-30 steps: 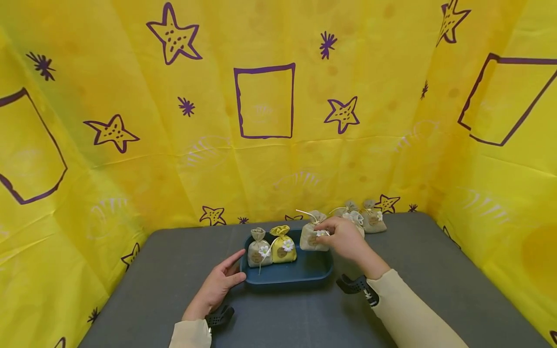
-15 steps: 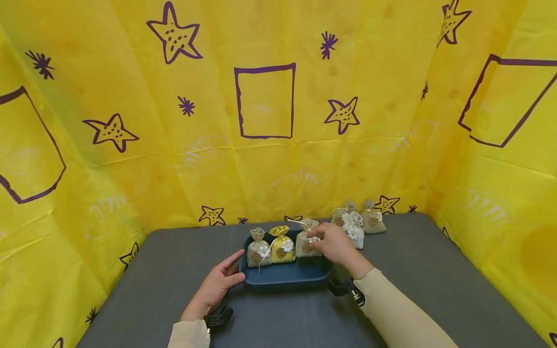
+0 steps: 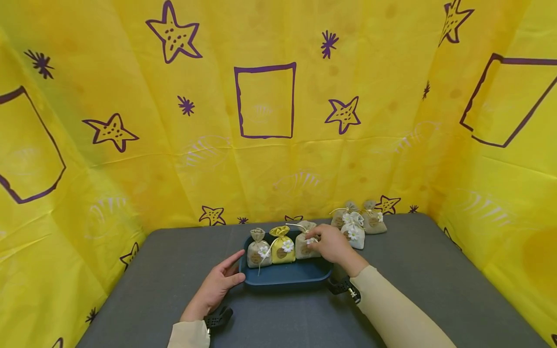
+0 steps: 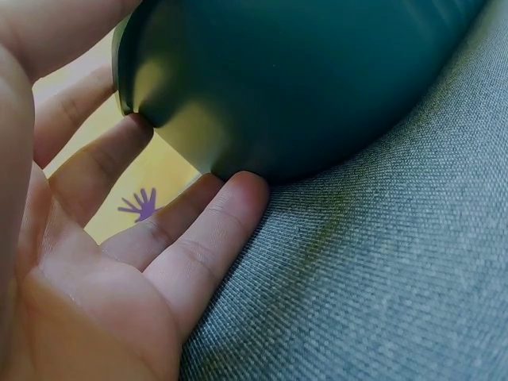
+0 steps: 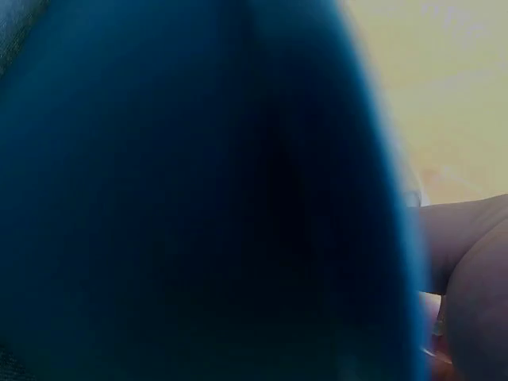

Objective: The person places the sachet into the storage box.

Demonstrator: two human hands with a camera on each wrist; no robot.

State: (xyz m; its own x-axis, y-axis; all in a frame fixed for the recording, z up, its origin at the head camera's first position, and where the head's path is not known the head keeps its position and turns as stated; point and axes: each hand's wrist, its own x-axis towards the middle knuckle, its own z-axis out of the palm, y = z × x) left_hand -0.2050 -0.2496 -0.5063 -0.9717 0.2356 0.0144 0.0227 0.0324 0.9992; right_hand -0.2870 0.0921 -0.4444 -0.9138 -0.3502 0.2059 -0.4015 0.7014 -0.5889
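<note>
A dark blue tray (image 3: 287, 274) sits on the table with a beige drawstring sachet (image 3: 256, 251) and a yellow one (image 3: 280, 257) upright inside, each bearing a white flower. At the tray's left end is my left hand (image 3: 213, 289), its spread, fairly straight fingers (image 4: 202, 238) touching the outer wall. My right hand (image 3: 337, 249) pinches another beige drawstring sachet (image 3: 301, 248) by its right side, inside the tray beside the yellow sachet. In the right wrist view the blurred tray wall (image 5: 198, 198) hides most of that hand and its sachet.
Behind and right of the tray stand a white sachet (image 3: 356, 237) and two beige sachets, one (image 3: 373, 221) farthest right. The dark grey table (image 3: 165, 261) meets a yellow patterned curtain (image 3: 270, 183) at back and sides.
My right hand has moved left and down, lowering the beige sachet into the tray next to the yellow one. The left hand has stayed at the tray's end.
</note>
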